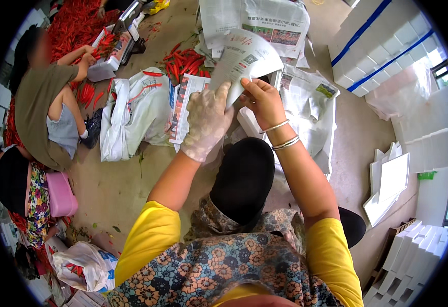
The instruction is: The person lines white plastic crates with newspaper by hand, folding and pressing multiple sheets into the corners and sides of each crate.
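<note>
A curled sheet of newspaper (244, 53), with print on its outer side and a pale inner side, is raised in front of me. My left hand (207, 117), in a thin whitish glove, grips its lower left edge. Bare and wearing two bangles, my right hand (261, 100) pinches the lower right corner between thumb and fingers. Just beyond and to the right stands a white foam box (334, 138) lined with newspaper (305, 97). More newspaper (277, 23) hangs over its far side.
Red chili peppers (185, 62) lie on the floor beyond a white sack (147, 102). A seated person (45, 97) handles peppers at a white box on the left. Stacked white foam boxes (387, 46) and foam lids (390, 179) stand right. A pink stool (60, 194) is left.
</note>
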{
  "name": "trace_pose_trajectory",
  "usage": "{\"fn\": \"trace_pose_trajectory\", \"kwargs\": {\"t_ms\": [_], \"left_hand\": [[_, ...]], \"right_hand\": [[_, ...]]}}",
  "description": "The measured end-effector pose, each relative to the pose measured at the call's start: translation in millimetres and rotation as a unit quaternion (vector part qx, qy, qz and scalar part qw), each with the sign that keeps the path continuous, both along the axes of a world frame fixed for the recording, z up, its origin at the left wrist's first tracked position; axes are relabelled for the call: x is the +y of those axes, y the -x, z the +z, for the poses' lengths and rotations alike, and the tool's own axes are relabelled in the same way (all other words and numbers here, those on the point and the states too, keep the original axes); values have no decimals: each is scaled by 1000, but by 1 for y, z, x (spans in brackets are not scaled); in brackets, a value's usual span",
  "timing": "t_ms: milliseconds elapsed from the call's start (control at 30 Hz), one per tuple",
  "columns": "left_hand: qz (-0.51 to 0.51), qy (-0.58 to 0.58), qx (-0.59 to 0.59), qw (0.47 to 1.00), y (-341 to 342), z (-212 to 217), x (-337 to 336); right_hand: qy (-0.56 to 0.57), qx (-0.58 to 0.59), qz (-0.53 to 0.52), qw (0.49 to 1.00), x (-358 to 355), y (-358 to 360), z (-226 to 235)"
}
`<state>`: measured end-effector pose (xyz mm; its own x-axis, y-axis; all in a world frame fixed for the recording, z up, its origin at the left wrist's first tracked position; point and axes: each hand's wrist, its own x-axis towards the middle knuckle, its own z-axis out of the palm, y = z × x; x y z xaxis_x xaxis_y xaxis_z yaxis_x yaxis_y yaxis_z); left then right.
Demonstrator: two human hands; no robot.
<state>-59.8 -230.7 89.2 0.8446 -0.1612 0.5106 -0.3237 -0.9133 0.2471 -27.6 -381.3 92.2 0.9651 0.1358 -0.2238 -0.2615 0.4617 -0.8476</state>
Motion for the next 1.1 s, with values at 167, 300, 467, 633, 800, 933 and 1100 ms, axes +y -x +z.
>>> {"fn": "trace_pose_trajectory", "kwargs": {"t_ms": [167,300,467,633,800,933,1100], "left_hand": [[-186,315,86,926,-10,15,7],[-277,484,258,789,-22,26,12],[-359,586,179,704,-28,7,8],[-258,669,120,687,-16,3,-11],[-256,708,32,657,-17,9,-28],[-285,726,26,626,-14,16,-28],[-285,634,0,719,-14,17,-27]], "right_hand": [[88,-104,-35,990,18,8,28],[196,-210,-53,956,26,10,47],[226,-240,-69,941,27,9,48],[508,-340,-174,772,25,16,57],[492,-416,-230,729,26,12,62],[450,-430,-247,743,30,10,61],[299,-364,-141,871,32,14,66]]}}
